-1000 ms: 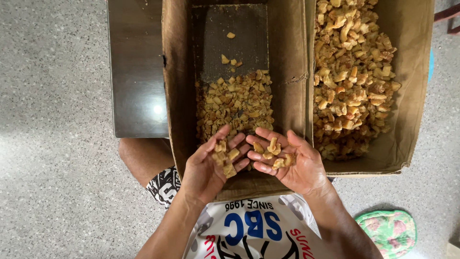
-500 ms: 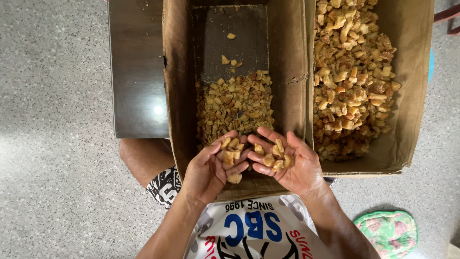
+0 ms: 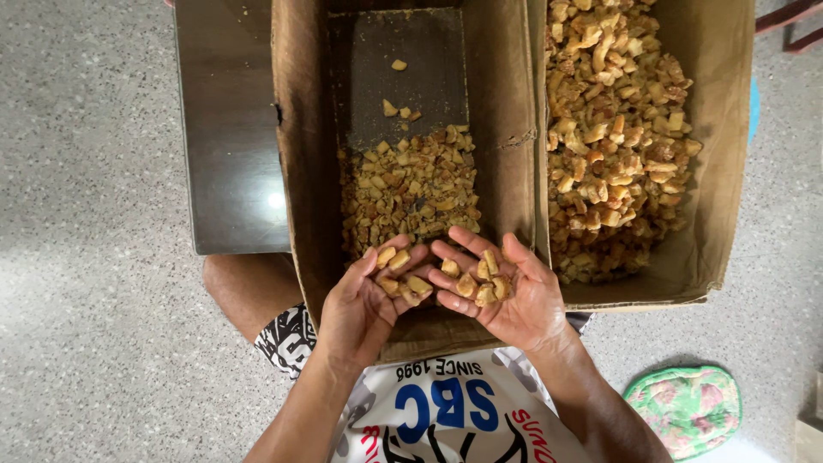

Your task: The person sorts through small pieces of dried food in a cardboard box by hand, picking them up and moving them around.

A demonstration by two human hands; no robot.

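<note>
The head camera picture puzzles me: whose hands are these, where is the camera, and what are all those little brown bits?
There is no machine here. A person wears a camera on the head, so you look straight down at their own two bare hands. The left hand and the right hand are cupped palm up, side by side, each holding a few small tan chunks. What the chunks are made of cannot be told. Below the hands stands an open cardboard box with a pile of small chunks inside. To the right, a second box holds bigger chunks. Both rest on a speckled floor, and a flowered cloth lies at the lower right.
</note>
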